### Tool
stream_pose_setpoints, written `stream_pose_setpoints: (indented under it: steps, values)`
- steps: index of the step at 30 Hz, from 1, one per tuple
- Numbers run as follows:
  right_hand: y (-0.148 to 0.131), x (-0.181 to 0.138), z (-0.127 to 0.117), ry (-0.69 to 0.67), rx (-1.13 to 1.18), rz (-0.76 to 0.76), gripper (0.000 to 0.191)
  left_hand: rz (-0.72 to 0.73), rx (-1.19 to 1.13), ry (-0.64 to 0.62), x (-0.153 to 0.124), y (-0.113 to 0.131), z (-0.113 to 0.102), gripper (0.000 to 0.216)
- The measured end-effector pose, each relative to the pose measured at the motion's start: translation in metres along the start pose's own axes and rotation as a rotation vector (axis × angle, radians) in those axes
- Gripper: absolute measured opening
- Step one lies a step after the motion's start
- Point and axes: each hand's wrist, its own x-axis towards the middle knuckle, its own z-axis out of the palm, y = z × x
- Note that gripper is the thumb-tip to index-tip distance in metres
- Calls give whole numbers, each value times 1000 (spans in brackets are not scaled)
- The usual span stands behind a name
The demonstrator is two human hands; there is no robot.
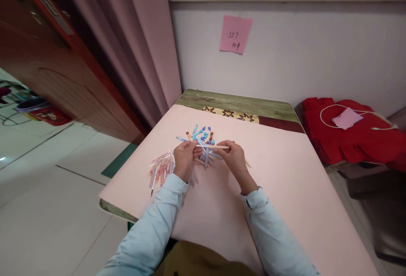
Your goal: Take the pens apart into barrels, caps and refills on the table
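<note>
Between my left hand [185,157] and my right hand [233,153] runs a thin pale pen-like stick [209,146], held almost level above the table. Fingers of each hand pinch one end of it, white towards the left and tan towards the right. Just beyond and beneath lies a loose pile of pale bluish pen barrels [207,157]. Small blue caps [205,135] and brown pieces [211,135] are scattered behind the pile. Beside my left wrist rests a bundle of slim pens [160,168] with pinkish, patterned barrels; the wrist covers part of it.
A pale pink sheet [285,191] covers most of the table, whose green wood-pattern edge [241,100] shows at the back. Red cloth [330,136] with a white cable lies to the right. A pink curtain [133,26] and brown door [57,64] stand at the left.
</note>
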Motion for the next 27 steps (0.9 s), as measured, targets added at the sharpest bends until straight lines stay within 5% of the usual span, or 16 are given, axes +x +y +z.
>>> stream_pose_setpoints:
  steps: [5, 14, 18, 23, 27]
  values:
    - [-19, -5, -8, 47, -174, -106, 19, 109, 512, -28, 8, 5, -22, 19]
    - [-34, -2, -36, 144, -369, -66, 24, 128, 860, -57, 13, 12, -41, 18]
    - [-16, -3, -14, 93, -424, -137, 29, 358, 1255, -86, 4, 21, -38, 23]
    - [9, -10, 26, -11, -321, -176, 33, 377, 1447, -52, -9, 22, -28, 29]
    - [8, -4, 13, 29, -353, -212, 30, 372, 1440, -56, -11, 21, -27, 31]
